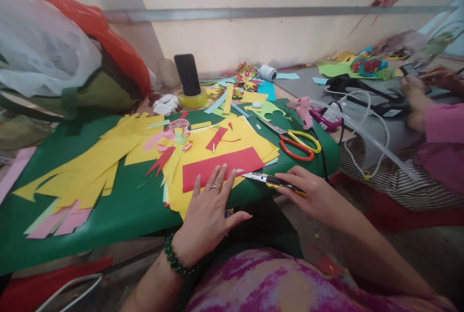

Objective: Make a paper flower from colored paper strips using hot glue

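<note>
A folded-looking strip of red paper lies across a stack of yellow paper at the near edge of the green-covered table. Spread flat, my left hand presses on the strip's lower edge with its fingers apart. My right hand is wrapped round a utility knife with a black and yellow handle. The knife's extended blade points left, and its tip is at the lower edge of the red paper, close to my left fingertips. Small red scraps rest on the yellow stack behind.
Scissors with red and yellow handles lie beyond my right hand, near a pink glue gun. Yellow strips cover the left side. A phone stands behind on a yellow tape roll. Another person's hands hold a phone at right.
</note>
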The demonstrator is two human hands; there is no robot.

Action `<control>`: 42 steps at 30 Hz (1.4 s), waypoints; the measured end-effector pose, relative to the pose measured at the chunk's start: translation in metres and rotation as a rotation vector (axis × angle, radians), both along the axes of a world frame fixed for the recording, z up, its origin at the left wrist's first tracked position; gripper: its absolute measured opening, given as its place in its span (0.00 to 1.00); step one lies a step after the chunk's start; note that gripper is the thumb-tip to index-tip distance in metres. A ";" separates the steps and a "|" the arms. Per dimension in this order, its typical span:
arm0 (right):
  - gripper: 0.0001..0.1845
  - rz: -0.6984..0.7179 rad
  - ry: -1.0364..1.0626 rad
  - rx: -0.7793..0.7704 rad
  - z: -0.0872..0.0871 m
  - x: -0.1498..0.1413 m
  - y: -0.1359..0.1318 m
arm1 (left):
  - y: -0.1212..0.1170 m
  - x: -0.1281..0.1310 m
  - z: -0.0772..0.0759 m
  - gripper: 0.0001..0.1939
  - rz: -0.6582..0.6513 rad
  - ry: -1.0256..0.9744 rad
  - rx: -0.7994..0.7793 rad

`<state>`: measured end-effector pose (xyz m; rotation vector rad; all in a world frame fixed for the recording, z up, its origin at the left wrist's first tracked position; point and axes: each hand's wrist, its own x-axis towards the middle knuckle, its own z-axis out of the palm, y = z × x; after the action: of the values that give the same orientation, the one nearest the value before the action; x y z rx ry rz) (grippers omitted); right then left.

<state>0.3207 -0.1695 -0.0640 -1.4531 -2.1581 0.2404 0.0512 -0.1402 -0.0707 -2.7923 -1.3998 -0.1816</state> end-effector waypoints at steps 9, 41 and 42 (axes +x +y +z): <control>0.18 0.035 -0.062 0.059 -0.004 -0.001 0.003 | -0.002 -0.013 -0.006 0.49 -0.016 0.020 0.020; 0.16 0.043 -0.065 0.104 -0.004 -0.017 -0.001 | -0.005 -0.034 -0.003 0.51 0.018 -0.009 0.009; 0.16 0.040 -0.074 0.113 -0.004 -0.018 -0.001 | -0.005 -0.034 -0.004 0.51 0.020 -0.011 0.015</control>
<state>0.3032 -0.1706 -0.0681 -1.3761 -2.2236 0.0791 0.0170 -0.1455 -0.0745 -2.7688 -1.4224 -0.2068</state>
